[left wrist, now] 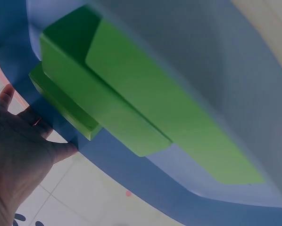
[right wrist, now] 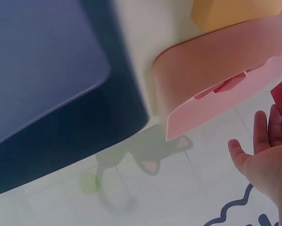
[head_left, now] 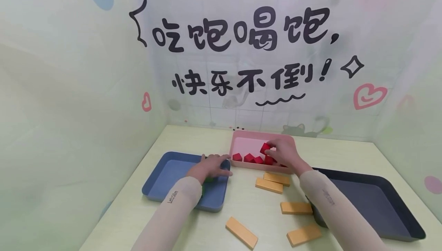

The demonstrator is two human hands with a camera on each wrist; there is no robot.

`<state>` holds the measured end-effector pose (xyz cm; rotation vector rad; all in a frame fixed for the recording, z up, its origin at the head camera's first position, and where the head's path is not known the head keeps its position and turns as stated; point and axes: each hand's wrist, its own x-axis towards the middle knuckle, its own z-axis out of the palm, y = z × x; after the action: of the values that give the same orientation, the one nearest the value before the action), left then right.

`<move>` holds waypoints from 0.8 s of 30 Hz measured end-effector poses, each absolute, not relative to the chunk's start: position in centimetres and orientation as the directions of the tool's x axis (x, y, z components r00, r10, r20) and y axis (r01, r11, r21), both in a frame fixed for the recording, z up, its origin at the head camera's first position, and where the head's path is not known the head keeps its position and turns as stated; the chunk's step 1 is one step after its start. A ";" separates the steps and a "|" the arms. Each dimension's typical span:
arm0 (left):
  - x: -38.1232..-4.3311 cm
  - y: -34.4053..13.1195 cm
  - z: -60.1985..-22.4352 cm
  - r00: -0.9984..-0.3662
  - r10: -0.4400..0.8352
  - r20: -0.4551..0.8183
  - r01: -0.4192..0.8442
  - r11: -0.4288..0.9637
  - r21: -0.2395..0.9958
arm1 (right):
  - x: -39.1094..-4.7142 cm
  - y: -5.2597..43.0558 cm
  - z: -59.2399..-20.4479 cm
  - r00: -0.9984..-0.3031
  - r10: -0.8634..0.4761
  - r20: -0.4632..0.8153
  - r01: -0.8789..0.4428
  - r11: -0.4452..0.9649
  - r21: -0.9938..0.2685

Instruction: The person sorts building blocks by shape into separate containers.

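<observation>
Blocks (left wrist: 101, 108), green, clearest from left wrist

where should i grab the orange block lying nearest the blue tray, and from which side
Probably best from above, pinching the orange block across its two long sides near the middle. It lies flat on the table, long and narrow, with nothing touching it, so both long sides look free; a middle grip should help keep it level.
</observation>
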<state>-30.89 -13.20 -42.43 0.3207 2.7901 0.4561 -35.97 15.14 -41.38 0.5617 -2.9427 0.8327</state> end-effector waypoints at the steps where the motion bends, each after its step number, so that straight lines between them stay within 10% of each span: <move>1: -30.9 -13.3 -42.5 -0.932 0.263 -0.250 0.169 0.924 0.342 | -36.2 14.9 -41.4 -0.935 -0.329 0.128 -0.349 0.802 -0.485; 24: -31.1 -13.2 -42.9 -0.936 0.250 -0.248 0.160 0.929 0.334 | -37.2 14.2 -42.4 -0.967 -0.235 0.093 -0.251 0.841 -0.480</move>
<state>-31.12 -13.18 -42.91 0.3044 2.7993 0.4498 -37.16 14.20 -42.41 0.3941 -2.9845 0.7847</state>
